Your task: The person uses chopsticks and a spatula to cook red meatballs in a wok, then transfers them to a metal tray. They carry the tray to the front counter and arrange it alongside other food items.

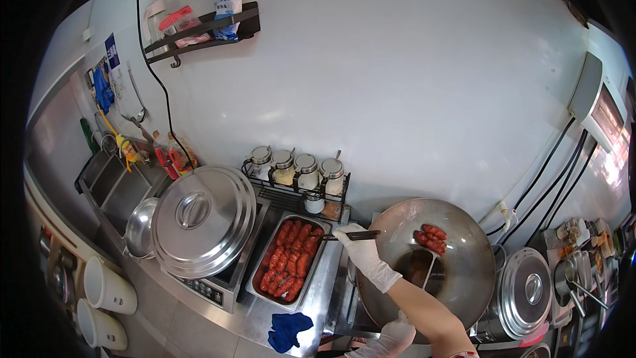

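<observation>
My right hand, in a white glove, grips dark chopsticks. Their tips reach the right edge of a steel tray packed with red sausages. Below that forearm, my gloved left hand is closed around the handle of a ladle or skimmer. Its head lies inside a large wok, mostly hidden under several red sausages. Dark liquid pools at the bottom of the wok. My right forearm covers part of the handle and the wok's near side.
Left of the tray, a big lidded steel pot stands on an induction cooker. Seasoning jars fill a black rack behind. A blue cloth lies at the counter's front. Another lidded pot stands right of the wok.
</observation>
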A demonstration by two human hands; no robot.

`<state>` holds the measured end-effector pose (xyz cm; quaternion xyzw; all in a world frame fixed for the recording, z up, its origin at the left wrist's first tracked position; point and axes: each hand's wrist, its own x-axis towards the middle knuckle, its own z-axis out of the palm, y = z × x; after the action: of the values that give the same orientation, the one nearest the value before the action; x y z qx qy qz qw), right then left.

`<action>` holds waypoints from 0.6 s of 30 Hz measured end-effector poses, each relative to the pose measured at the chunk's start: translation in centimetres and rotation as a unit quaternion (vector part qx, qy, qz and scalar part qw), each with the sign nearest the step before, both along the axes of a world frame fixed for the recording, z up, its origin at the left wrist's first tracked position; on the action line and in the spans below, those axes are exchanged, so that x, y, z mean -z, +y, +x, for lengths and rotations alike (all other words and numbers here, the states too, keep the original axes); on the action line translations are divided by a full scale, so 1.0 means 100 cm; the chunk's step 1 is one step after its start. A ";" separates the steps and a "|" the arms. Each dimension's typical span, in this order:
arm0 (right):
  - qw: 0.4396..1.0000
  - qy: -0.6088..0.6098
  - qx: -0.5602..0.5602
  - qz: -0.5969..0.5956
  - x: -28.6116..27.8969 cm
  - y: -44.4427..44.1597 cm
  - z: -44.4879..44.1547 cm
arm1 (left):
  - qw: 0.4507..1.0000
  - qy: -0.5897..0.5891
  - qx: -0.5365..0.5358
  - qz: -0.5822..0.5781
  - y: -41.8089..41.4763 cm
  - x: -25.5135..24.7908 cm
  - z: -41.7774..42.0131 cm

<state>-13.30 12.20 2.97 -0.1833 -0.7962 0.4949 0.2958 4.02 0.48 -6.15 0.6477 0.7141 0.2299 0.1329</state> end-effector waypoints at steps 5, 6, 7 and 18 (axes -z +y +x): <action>0.992 0.052 0.038 -0.113 0.016 0.008 -0.009 | 1.000 0.005 0.013 0.009 -0.005 0.003 0.000; 0.989 0.072 0.044 -0.120 0.011 0.011 -0.006 | 0.999 0.032 0.005 0.003 -0.004 -0.013 -0.003; 0.983 0.088 0.054 -0.154 0.007 0.014 0.003 | 0.998 0.060 -0.001 -0.003 -0.004 -0.030 -0.005; 0.917 0.161 0.364 -0.040 -0.098 0.118 0.224 | 0.997 -0.050 -0.056 -0.029 -0.004 -0.054 -0.012</action>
<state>9.07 24.05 12.76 -0.3903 -0.5959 0.4069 0.5719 2.85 0.06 -0.72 0.5901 0.7482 0.2482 0.1745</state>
